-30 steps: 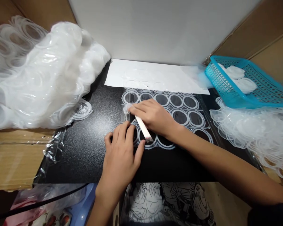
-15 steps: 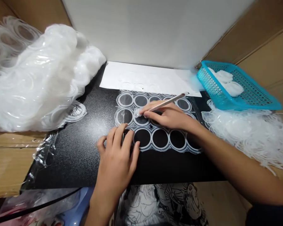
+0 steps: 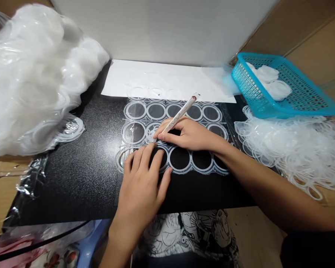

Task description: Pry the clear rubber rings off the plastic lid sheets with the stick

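Note:
A clear plastic sheet (image 3: 179, 172) with rows of white-rimmed circles lies flat on the black tabletop. My right hand (image 3: 191, 134) is closed around a slim white pen-like stick (image 3: 180, 114), its dark-red upper end slanting up and to the right. By those fingertips sits a small clump of thin, clear, curled material (image 3: 150, 134), over a circle in the second row from the front. The stick's lower tip is hidden. My left hand (image 3: 141, 182) rests with fingers spread on the front row, its fingertips close to the right hand's.
A blue basket (image 3: 284, 111) holding several white round pieces stands at the right. Before it lies a heap of clear ring-shaped strips (image 3: 290, 145). A big bag of white rings (image 3: 41, 74) fills the left. White paper (image 3: 167, 76) lies along the back wall.
The view has shifted, so the bag and sheet appear farther left. My right hand has moved slightly toward my left hand, and the stick now stands steeper.

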The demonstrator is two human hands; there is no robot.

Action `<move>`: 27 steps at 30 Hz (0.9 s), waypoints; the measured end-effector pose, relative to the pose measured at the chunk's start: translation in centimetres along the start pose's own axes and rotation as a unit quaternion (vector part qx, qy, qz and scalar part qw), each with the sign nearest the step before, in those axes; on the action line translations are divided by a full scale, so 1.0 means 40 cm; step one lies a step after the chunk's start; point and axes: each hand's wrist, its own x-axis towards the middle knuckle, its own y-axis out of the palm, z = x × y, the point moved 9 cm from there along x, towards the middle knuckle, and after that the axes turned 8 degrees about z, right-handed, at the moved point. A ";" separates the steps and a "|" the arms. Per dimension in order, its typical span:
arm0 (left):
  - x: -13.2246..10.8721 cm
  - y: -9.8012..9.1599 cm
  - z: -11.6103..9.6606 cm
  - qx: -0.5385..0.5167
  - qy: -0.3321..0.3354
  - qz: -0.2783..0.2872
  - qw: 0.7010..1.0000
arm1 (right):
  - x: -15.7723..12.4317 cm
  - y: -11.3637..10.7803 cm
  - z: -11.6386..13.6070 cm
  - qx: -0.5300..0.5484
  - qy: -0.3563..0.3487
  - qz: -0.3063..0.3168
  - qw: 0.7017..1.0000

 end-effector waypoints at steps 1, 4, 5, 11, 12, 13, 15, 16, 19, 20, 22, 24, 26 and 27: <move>0.001 -0.001 -0.002 0.005 0.001 0.002 1.000 | -0.002 0.000 0.003 -0.012 -0.007 -0.004 1.000; 0.006 -0.002 -0.008 0.021 0.003 0.006 1.000 | -0.010 0.001 0.013 -0.067 -0.037 -0.021 0.997; 0.008 -0.002 -0.008 0.025 0.001 0.008 1.000 | -0.015 0.004 0.019 -0.092 -0.052 -0.026 0.994; 0.015 0.000 -0.005 0.031 -0.008 0.012 0.999 | -0.046 0.062 0.063 -0.283 -0.125 -0.044 0.950; 0.015 0.001 -0.004 0.031 -0.009 0.013 0.999 | -0.044 0.065 0.065 -0.312 -0.117 -0.049 0.942; 0.014 0.002 -0.004 0.031 -0.009 0.013 0.999 | -0.037 0.060 0.064 -0.335 -0.104 -0.058 0.935; 0.011 0.004 -0.004 0.033 -0.008 0.014 0.999 | -0.016 0.020 0.056 -0.366 -0.068 -0.096 0.923; 0.010 0.005 -0.004 0.034 -0.006 0.013 0.999 | -0.003 -0.013 0.049 -0.376 -0.050 -0.121 0.917; 0.005 0.004 -0.006 0.038 0.000 0.007 0.999 | 0.026 -0.136 0.023 -0.378 -0.013 -0.196 0.905; 0.004 0.003 -0.006 0.038 0.001 0.005 0.999 | 0.026 -0.175 0.014 -0.365 -0.007 -0.217 0.905; 0.002 0.002 -0.005 0.038 0.002 0.004 0.999 | 0.008 -0.235 0.001 -0.320 -0.001 -0.255 0.913; 0.002 0.002 -0.006 0.034 0.004 0.005 0.999 | -0.030 -0.249 -0.010 -0.264 0.002 -0.260 0.929; 0.004 0.001 -0.009 0.030 0.005 0.005 1.000 | -0.072 -0.207 -0.013 -0.232 -0.006 -0.205 0.951; 0.006 0.001 -0.011 0.029 0.006 0.005 1.000 | -0.094 -0.169 -0.013 -0.220 -0.012 -0.157 0.963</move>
